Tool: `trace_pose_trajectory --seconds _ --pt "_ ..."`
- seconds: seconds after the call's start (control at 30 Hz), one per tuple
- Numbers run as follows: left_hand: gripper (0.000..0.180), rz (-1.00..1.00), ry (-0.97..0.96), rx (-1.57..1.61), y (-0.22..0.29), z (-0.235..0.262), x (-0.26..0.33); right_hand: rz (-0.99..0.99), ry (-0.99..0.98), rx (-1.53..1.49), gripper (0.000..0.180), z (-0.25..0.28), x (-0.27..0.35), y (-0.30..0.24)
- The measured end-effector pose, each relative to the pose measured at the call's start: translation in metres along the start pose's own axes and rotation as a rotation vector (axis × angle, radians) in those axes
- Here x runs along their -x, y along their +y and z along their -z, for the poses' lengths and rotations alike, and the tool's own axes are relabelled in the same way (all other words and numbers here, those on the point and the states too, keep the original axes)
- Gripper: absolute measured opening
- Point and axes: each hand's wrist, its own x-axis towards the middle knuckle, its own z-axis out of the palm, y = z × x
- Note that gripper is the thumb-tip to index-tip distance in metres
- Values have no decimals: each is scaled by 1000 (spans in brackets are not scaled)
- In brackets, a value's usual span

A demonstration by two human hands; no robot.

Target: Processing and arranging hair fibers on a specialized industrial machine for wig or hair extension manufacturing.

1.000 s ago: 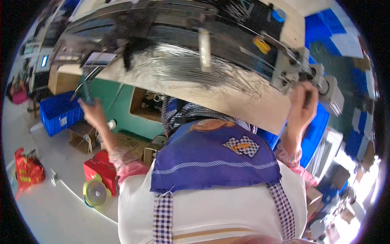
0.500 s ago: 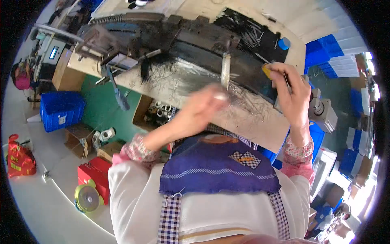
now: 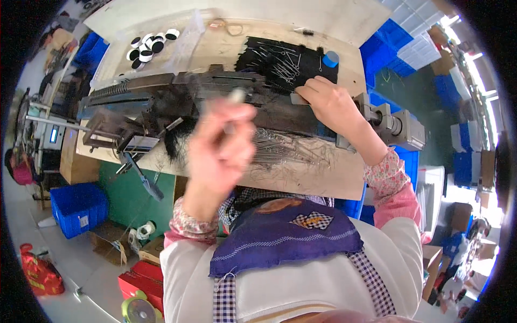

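A long black machine [image 3: 215, 102] lies across a wooden bench [image 3: 323, 177]. My left hand [image 3: 218, 153] is raised in front of it, blurred, with its fingers closed around a small pale rod [image 3: 235, 97] that stands up from the machine. My right hand [image 3: 336, 107] rests on the machine's right part, its thumb and forefinger pinching a small grey metal piece [image 3: 299, 99]. A tuft of black fibre [image 3: 175, 141] hangs from the machine on the left. Thin wires [image 3: 285, 151] lie spread on the wood below the machine.
Behind the machine lie a black mat with needles [image 3: 280, 62], a blue cap [image 3: 330, 58] and black and white discs [image 3: 151, 43]. A grey motor block [image 3: 401, 126] ends the machine on the right. Blue crates [image 3: 78, 207], a red box [image 3: 140, 280] and a tape roll [image 3: 139, 311] sit on the floor.
The view has tilted down onto the bench top. My left hand came from the far left to the pale rod. My right hand slid down onto the machine's right part.
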Motion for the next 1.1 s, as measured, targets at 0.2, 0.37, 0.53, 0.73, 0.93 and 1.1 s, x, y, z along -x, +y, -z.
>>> trace_pose_trajectory --seconds 0.2,0.37,0.53,0.73,0.93,1.1 --pt "21 -385 36 -762 10 82 35 -1 110 -80 12 2 -12 13" --pt "26 -143 -237 -1654 -51 23 -64 -100 14 253 20 -11 -67 77" --pt "28 -209 -259 -1616 -63 43 -123 19 -205 -310 22 29 -25 47" --pt "9 -819 -270 -2512 -21 18 -90 204 -5 -389 14 -6 -28 24" --pt "14 -1495 -30 -1929 -8 39 -64 171 214 -511 16 -24 -48 2" --pt "47 25 65 -258 -43 91 -18 49 140 -491 18 -47 -58 4"
